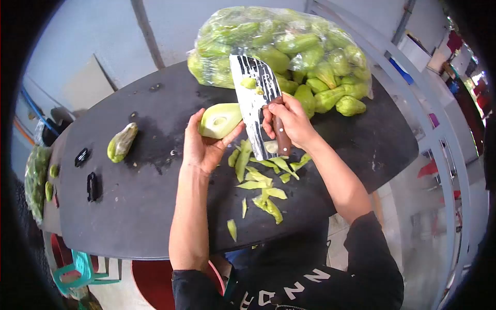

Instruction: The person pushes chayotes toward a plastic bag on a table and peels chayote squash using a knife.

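Note:
My left hand (206,147) holds a pale green chayote (221,121) with a cut face and a hollow at its middle turned up. In my right hand (290,120) is the brown handle of a wide cleaver (253,101). Its blade stands beside the right end of the chayote, with green bits stuck on its black and white face. Below the hands, green peelings (258,178) lie scattered on the dark table (134,217).
A large clear plastic bag (279,44) of chayotes stands at the table's back. One whole chayote (122,142) lies on the left, near two small black objects (92,186). Another filled bag (37,183) is at the far left. A teal stool (80,271) stands below.

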The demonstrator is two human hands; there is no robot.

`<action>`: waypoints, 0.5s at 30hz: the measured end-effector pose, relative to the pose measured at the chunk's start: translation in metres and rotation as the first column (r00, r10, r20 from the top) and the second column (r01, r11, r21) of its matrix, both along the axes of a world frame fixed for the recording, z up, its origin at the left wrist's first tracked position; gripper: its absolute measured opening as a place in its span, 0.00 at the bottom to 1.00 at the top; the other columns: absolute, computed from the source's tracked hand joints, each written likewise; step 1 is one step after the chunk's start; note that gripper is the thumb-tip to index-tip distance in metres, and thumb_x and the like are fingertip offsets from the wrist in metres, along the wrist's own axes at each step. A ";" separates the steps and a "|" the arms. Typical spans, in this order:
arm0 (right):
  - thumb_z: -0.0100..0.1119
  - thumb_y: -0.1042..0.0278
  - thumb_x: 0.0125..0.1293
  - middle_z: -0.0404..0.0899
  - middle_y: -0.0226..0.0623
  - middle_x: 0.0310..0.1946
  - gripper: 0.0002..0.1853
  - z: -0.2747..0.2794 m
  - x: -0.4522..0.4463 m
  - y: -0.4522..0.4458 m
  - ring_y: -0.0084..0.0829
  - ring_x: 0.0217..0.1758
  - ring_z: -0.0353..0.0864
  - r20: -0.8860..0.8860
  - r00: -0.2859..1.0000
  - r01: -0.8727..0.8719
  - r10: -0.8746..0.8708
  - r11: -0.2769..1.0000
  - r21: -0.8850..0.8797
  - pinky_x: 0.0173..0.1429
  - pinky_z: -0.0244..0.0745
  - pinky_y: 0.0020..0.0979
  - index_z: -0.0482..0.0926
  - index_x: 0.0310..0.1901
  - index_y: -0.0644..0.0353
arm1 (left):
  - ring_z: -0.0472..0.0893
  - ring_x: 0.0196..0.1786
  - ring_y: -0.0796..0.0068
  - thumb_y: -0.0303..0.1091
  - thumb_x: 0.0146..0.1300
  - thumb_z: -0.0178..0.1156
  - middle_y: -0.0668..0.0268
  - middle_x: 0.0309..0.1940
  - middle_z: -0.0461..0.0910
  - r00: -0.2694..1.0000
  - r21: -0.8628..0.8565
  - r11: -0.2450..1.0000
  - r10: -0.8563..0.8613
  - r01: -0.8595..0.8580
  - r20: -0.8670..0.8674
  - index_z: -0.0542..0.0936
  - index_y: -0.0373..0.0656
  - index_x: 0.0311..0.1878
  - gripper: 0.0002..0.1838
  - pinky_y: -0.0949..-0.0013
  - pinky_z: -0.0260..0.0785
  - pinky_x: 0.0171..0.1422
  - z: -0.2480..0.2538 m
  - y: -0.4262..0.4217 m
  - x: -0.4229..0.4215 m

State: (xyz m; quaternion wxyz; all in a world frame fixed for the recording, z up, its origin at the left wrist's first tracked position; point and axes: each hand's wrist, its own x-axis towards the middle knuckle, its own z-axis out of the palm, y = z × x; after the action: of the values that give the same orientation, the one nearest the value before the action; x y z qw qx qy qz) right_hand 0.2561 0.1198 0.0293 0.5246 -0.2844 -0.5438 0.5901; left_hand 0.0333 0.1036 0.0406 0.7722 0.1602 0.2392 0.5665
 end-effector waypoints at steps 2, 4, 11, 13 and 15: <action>0.50 0.70 0.75 0.74 0.37 0.30 0.07 -0.008 0.012 0.001 0.30 0.26 0.78 0.010 1.000 0.018 -0.018 1.000 -0.023 0.26 0.74 0.31 0.67 0.42 0.64 | 0.76 0.64 0.37 0.44 0.74 0.43 0.37 0.62 0.73 0.986 0.055 0.984 -0.169 0.169 0.006 0.69 0.25 0.64 0.29 0.43 0.74 0.68 -0.007 0.003 -0.004; 0.50 0.70 0.74 0.73 0.36 0.27 0.07 -0.008 0.016 -0.001 0.30 0.25 0.77 0.004 1.000 0.026 -0.026 0.996 -0.088 0.27 0.73 0.31 0.67 0.40 0.64 | 0.78 0.61 0.39 0.46 0.74 0.42 0.38 0.60 0.75 0.974 0.061 0.972 -0.224 0.226 -0.037 0.70 0.26 0.64 0.30 0.46 0.77 0.64 -0.010 0.004 -0.004; 0.54 0.65 0.76 0.72 0.30 0.22 0.11 -0.012 0.014 -0.005 0.26 0.26 0.76 0.143 0.978 0.159 -0.151 0.986 -0.047 0.31 0.73 0.30 0.71 0.37 0.62 | 0.84 0.45 0.58 0.51 0.76 0.41 0.50 0.52 0.82 0.877 0.085 0.883 -0.440 0.462 -0.191 0.74 0.40 0.64 0.27 0.61 0.77 0.42 -0.035 0.011 -0.003; 0.53 0.66 0.76 0.72 0.30 0.21 0.10 -0.005 0.014 -0.009 0.25 0.24 0.75 0.161 0.970 0.189 -0.180 0.981 -0.043 0.30 0.72 0.29 0.71 0.37 0.62 | 0.82 0.49 0.58 0.51 0.76 0.40 0.54 0.56 0.80 0.977 0.146 0.966 -0.215 0.213 0.001 0.73 0.44 0.66 0.26 0.53 0.76 0.47 -0.031 0.008 0.006; 0.52 0.68 0.76 0.71 0.29 0.19 0.09 -0.004 0.017 -0.011 0.24 0.21 0.74 0.204 0.969 0.151 -0.138 0.987 -0.051 0.28 0.71 0.29 0.71 0.36 0.62 | 0.80 0.55 0.59 0.57 0.77 0.39 0.58 0.60 0.78 0.990 0.127 0.984 -0.131 0.124 0.044 0.72 0.47 0.67 0.29 0.43 0.71 0.57 -0.020 0.004 0.002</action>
State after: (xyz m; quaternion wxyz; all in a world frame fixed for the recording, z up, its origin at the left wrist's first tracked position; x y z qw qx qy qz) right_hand 0.2733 0.1090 0.0249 0.4993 -0.3981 -0.5516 0.5366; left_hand 0.0357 0.1074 0.0203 0.8014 0.2076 0.1727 0.5337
